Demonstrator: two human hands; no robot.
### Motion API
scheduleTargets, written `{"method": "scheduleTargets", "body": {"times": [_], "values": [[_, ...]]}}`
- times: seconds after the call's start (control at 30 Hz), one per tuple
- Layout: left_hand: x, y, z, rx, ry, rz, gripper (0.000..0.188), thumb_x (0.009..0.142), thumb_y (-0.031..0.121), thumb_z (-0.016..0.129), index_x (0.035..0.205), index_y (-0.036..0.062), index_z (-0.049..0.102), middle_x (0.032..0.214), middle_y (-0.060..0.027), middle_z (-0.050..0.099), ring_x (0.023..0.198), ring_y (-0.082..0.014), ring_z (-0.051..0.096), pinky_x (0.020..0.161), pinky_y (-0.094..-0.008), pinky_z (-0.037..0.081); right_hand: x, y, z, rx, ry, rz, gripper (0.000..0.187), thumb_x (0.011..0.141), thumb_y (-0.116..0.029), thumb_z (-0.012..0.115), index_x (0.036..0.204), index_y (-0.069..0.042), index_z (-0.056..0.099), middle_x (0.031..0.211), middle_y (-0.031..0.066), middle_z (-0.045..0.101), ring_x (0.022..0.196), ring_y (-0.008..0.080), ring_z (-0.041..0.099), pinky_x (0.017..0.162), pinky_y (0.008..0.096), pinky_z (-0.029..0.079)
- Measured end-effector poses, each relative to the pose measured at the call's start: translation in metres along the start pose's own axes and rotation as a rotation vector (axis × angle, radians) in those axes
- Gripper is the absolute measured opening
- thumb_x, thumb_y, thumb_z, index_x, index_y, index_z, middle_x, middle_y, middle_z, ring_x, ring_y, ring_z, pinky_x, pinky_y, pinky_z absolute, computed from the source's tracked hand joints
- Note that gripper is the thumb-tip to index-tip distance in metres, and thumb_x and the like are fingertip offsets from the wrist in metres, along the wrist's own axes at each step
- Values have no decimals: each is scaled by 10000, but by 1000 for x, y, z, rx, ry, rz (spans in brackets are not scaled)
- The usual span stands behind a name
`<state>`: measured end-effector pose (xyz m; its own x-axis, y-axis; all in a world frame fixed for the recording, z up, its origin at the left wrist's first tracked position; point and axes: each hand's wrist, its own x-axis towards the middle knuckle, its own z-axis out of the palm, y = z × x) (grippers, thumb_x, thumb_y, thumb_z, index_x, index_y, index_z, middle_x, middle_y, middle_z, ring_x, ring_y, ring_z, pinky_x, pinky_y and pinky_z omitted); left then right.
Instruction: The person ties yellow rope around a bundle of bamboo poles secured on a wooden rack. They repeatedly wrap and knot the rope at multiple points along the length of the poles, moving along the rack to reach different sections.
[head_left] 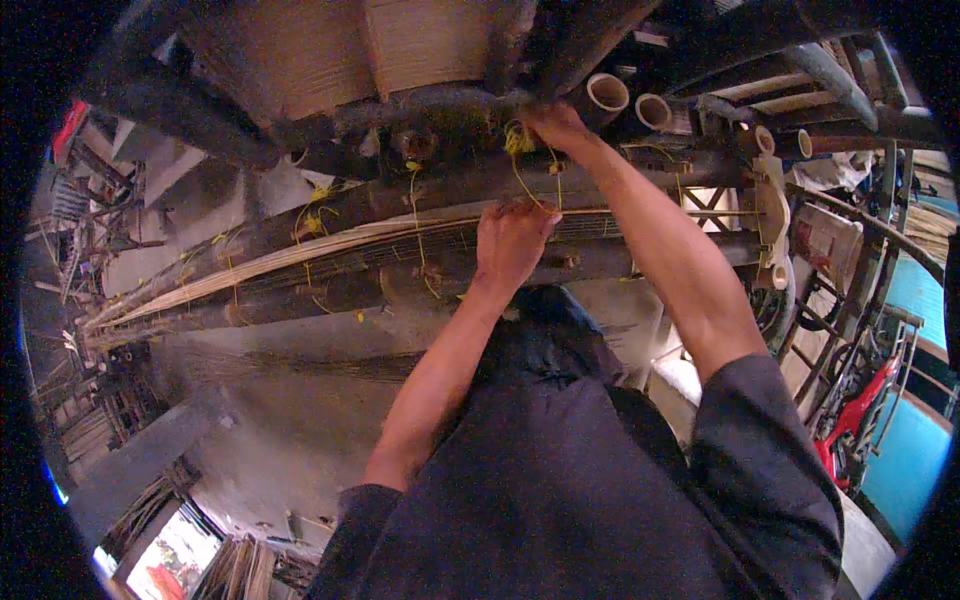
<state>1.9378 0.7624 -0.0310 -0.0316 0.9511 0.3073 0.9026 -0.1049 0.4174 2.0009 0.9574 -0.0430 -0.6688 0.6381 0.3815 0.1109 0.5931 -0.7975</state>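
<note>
My left hand (515, 240) is closed at the long bundle of thin pale strips (350, 240) stretched between two bamboo poles. A yellow string (526, 186) runs down to its fingers, which pinch it. Higher up, my right hand (562, 128) reaches to the dark upper beam, beside a frayed yellow tuft of string (518, 138). Its fingertips are lost in shadow, so what they hold is hidden. More yellow ties (417, 215) loop between the upper pole (370, 205) and the lower pole (350, 292) to the left.
Cut ends of bamboo tubes (607, 92) poke out at the upper right. A pale flat board (773, 210) stands at the poles' right end. A red motorcycle (860, 410) is parked by a blue wall (905, 470). Bundled sticks (240, 568) lean at the lower left.
</note>
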Motion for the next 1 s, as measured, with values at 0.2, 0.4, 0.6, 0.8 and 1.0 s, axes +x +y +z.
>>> {"method": "scheduleTargets", "body": {"times": [0.2,0.4,0.6,0.8,1.0], "values": [[-11,0,-3,52,-143,-57,168,862,255,563,931,142,666,868,-32,671,760,-197,633,718,-329,463,-171,-153,22,64,-280,107,146,828,-143,530,705,-64,540,710,121,565,636,308,581,551,411,476],[101,13,-46,-1029,-219,-529,272,916,326,486,794,111,601,614,21,518,620,-113,527,592,-300,412,-178,-142,51,-110,-730,296,225,833,-273,536,704,-90,557,695,88,602,646,307,608,573,408,503],[130,-76,76,-1124,-280,-783,315,873,352,519,731,75,567,542,12,438,480,-119,434,449,-328,353,-169,-139,-10,-182,94,-76,255,654,-158,660,892,-88,600,826,74,594,783,307,593,693,367,516],[131,-166,41,-563,-457,-137,337,865,391,573,932,67,637,730,-61,631,648,-176,586,630,-328,477,-109,-132,-26,-675,-61,88,289,678,-60,648,962,-100,613,850,95,634,818,271,616,715,346,505],[57,-208,-130,-273,-180,-175,275,877,378,554,972,131,629,799,-74,660,729,-226,639,666,-346,491,-179,-256,97,546,-46,1087,240,821,-104,612,1057,-62,620,882,29,657,853,155,624,776,329,489]]}}
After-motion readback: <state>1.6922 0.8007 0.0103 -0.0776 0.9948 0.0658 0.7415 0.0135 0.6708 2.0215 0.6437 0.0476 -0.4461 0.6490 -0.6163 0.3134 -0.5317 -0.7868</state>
